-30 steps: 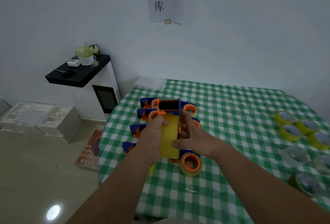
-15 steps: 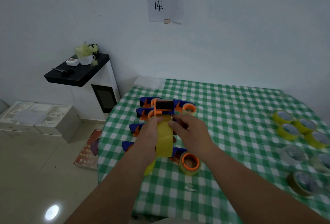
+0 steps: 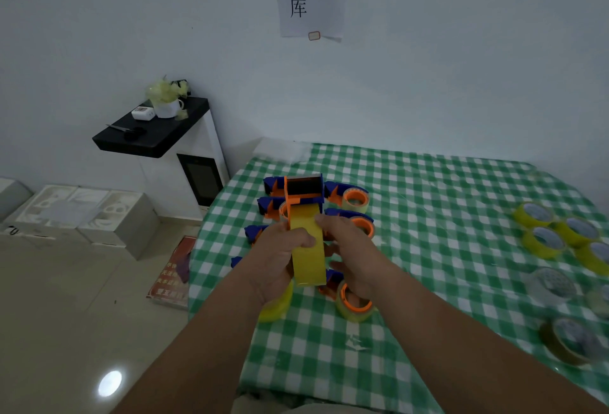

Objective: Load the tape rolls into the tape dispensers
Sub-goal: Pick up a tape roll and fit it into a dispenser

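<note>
I hold a blue and orange tape dispenser [image 3: 303,190] upright above the table's left side, with a yellow tape roll [image 3: 307,252] seated edge-on in it. My left hand [image 3: 280,258] grips the roll and dispenser from the left, thumb across the tape's face. My right hand [image 3: 349,248] holds them from the right, fingertips on the roll's upper edge. Behind and below lie several loaded blue and orange dispensers [image 3: 350,197]. Loose yellow tape rolls [image 3: 543,242] lie at the table's right.
The table has a green checked cloth [image 3: 445,216]. Clear and brown tape rolls [image 3: 565,341] lie near its right front edge. A white cabinet with a black top [image 3: 155,133] stands left of the table, and white foam boxes [image 3: 82,216] sit on the floor.
The dispenser with the yellow roll has risen a little and shifted slightly. My right fingers have moved from the roll's side to its upper edge, and my left thumb now lies across the tape.
</note>
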